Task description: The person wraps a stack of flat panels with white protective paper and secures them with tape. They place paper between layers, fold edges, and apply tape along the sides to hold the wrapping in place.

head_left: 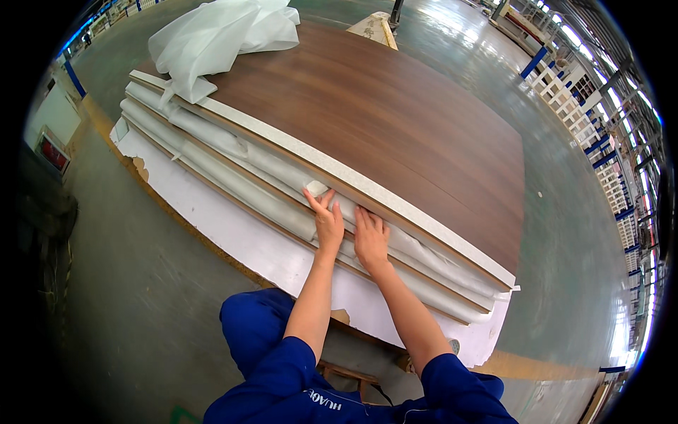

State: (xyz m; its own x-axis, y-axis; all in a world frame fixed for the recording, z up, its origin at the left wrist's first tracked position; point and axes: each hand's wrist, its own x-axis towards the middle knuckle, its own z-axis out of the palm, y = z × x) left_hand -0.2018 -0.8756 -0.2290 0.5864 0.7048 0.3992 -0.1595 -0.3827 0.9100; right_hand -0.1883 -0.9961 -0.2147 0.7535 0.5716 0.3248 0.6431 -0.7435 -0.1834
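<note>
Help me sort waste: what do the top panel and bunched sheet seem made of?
Top panel: probably wooden board, smooth brown finish, judging by streaky grain, possibly printed. Bunched sheet: perhaps plastic or foam film, matte white, judging by loose folds.

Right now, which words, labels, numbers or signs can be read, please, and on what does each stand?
Blue shirt: white lettering on the chest, not copied here.
Pale object beyond the panels: dark marks, too small to read.
These panels: no text that I can see.
</note>
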